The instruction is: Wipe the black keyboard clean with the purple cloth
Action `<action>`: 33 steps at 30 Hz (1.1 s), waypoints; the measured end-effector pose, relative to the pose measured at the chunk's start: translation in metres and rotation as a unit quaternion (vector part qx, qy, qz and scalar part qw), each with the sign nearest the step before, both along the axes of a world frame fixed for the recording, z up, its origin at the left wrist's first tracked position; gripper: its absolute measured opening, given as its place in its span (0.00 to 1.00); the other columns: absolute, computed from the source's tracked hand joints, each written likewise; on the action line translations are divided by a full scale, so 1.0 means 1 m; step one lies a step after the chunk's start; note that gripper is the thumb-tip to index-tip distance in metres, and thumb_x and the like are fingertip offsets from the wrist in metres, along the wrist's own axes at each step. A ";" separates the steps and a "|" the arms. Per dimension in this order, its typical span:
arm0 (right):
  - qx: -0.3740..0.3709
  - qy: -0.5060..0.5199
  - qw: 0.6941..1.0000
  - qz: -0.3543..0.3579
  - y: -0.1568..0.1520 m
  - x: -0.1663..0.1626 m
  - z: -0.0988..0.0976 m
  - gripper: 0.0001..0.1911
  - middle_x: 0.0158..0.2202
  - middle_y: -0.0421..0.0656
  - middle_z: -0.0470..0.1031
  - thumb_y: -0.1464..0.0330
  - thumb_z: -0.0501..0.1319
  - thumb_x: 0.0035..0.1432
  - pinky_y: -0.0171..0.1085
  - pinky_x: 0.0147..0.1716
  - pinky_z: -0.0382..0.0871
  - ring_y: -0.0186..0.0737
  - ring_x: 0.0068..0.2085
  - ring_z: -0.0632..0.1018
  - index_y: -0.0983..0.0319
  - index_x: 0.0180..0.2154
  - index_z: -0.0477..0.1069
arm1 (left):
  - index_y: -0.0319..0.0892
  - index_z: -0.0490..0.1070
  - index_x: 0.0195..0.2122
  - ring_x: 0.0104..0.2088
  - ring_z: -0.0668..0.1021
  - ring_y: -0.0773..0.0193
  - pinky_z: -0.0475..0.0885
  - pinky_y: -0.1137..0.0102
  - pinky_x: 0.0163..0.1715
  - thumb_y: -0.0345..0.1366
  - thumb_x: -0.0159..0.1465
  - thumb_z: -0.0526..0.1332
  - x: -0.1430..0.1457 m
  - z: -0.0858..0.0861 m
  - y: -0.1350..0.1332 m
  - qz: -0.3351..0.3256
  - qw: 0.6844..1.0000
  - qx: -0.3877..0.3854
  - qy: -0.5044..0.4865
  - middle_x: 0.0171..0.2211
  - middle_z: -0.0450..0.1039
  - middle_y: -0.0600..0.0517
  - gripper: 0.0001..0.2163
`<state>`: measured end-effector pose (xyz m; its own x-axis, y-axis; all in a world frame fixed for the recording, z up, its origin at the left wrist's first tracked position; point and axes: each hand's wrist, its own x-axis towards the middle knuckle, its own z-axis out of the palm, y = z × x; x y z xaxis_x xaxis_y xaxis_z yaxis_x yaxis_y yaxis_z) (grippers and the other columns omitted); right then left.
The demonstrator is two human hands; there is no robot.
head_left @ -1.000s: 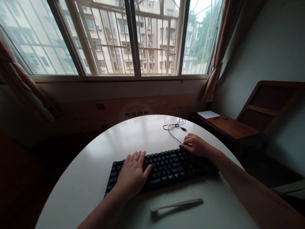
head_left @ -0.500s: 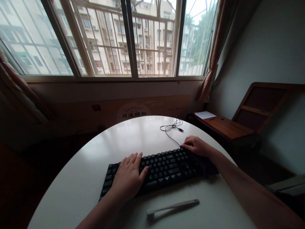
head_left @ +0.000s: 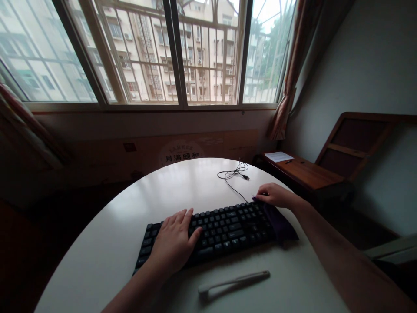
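Observation:
A black keyboard [head_left: 228,226] lies at a slant on the white round table [head_left: 107,243]. My left hand [head_left: 174,239] rests flat on the keyboard's left part, fingers stretched out and thumb apart. At the far right corner, my right hand [head_left: 272,194] pinches the upper end of a dark purple cloth [head_left: 282,224]. The cloth drapes down over the keyboard's right end, hiding the keys there. In front of the keyboard lies a light-coloured brush with a long handle [head_left: 237,280]; its bristles cannot be made out clearly.
Behind the keyboard, its thin black cable [head_left: 234,174] lies loosely coiled with the USB plug on the tabletop. Right of the table stands a wooden chair or bench [head_left: 321,174] with a paper sheet [head_left: 279,156] on it. A barred window [head_left: 208,61] faces me.
My right hand has shifted slightly right, away from the keyboard's far edge, with the cloth in its fingers. More of the cloth shows now. My left hand stays on the keys.

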<state>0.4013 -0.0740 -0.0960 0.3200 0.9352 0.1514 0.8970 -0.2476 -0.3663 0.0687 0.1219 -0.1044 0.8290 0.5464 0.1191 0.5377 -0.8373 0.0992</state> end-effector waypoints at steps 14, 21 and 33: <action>-0.059 0.035 0.990 -0.124 -0.039 0.028 0.015 0.16 0.27 0.46 0.79 0.59 0.60 0.55 0.35 0.28 0.62 0.41 0.30 0.76 0.63 0.27 0.80 | 0.38 0.59 0.65 0.62 0.64 0.49 0.55 0.56 0.61 0.52 0.66 0.46 0.000 0.000 0.009 0.024 1.000 0.015 0.002 0.63 0.63 0.43 0.31; -0.076 0.324 0.936 -0.113 -0.069 0.021 0.018 0.19 0.28 0.45 0.78 0.54 0.63 0.52 0.32 0.24 0.64 0.38 0.27 0.75 0.65 0.32 0.78 | 0.36 0.60 0.64 0.61 0.65 0.49 0.56 0.56 0.61 0.51 0.66 0.47 0.002 0.002 0.020 0.026 0.999 0.021 0.006 0.62 0.64 0.41 0.31; 0.224 0.269 0.909 -0.226 -0.005 0.019 -0.046 0.19 0.33 0.48 0.80 0.54 0.62 0.54 0.37 0.33 0.72 0.43 0.34 0.79 0.64 0.34 0.75 | 0.37 0.62 0.63 0.61 0.66 0.50 0.55 0.58 0.62 0.52 0.65 0.48 0.003 0.000 0.023 0.018 1.000 0.011 -0.004 0.61 0.65 0.42 0.31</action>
<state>0.4205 -0.0787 -0.1418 0.7970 0.5725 0.1926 0.4011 -0.2633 -0.8774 0.0715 0.1451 -0.1047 0.8079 0.5728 0.1385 0.5665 -0.8196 0.0850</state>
